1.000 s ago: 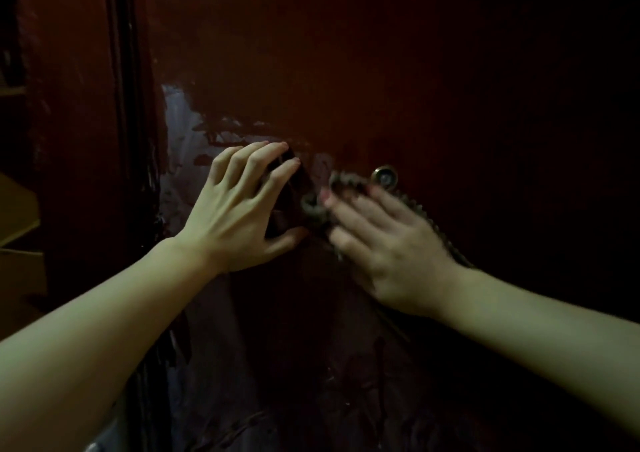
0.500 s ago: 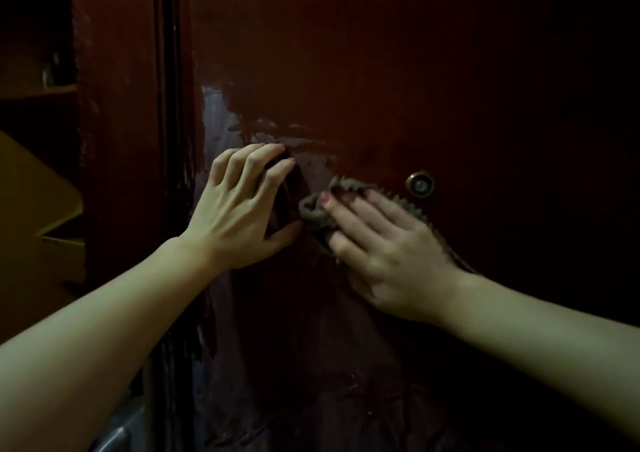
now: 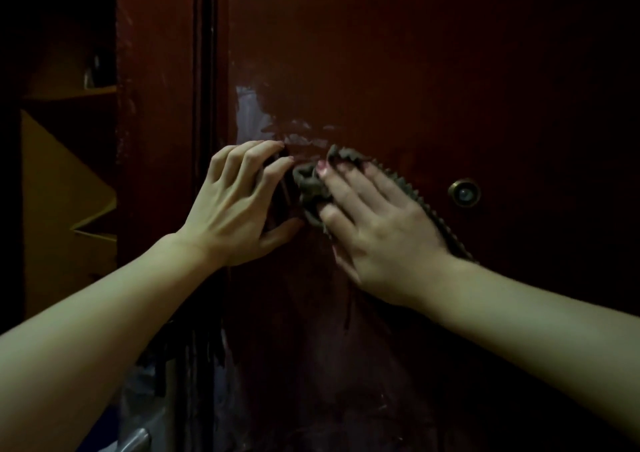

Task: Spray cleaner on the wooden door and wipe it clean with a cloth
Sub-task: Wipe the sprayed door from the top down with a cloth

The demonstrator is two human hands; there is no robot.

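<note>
While pressing the cloth (image 3: pixel 313 188) flat to the wooden door (image 3: pixel 398 70), right hand (image 3: pixel 377 230) lies with fingers (image 3: pixel 341 193) extended and spread over the fabric, palm down, pinning rather than gripping it; bunched end of the cloth pokes out past the fingertips, zigzag edge trails out along the hand's far side toward the wrist. Just beside it, left hand (image 3: pixel 239 205) braces on the door, fingers loosely bent with tips touching the panel, thumb stretched toward the cloth, holding nothing.

Compared with a second ago: hands in much the same pose and the same spacing, but sitting further right in view, with more of the frame and the shelving at left now showing. Peephole (image 3: pixel 464 192), touching the cloth's upper edge a second ago, now well apart from it on the right. Reads as the cloth stroke having travelled leftward, away from the peephole and toward the door edge (image 3: pixel 207 105).

Further up, pale wet smear (image 3: pixel 252 112) just above the left fingertips, not yet reached by the cloth. Judged mid-wipe: spraying probably done, streaks above and dull marks lower down left to clear. No spray bottle in view. Beyond the frame, dim yellowish shelves (image 3: pixel 69 174).
</note>
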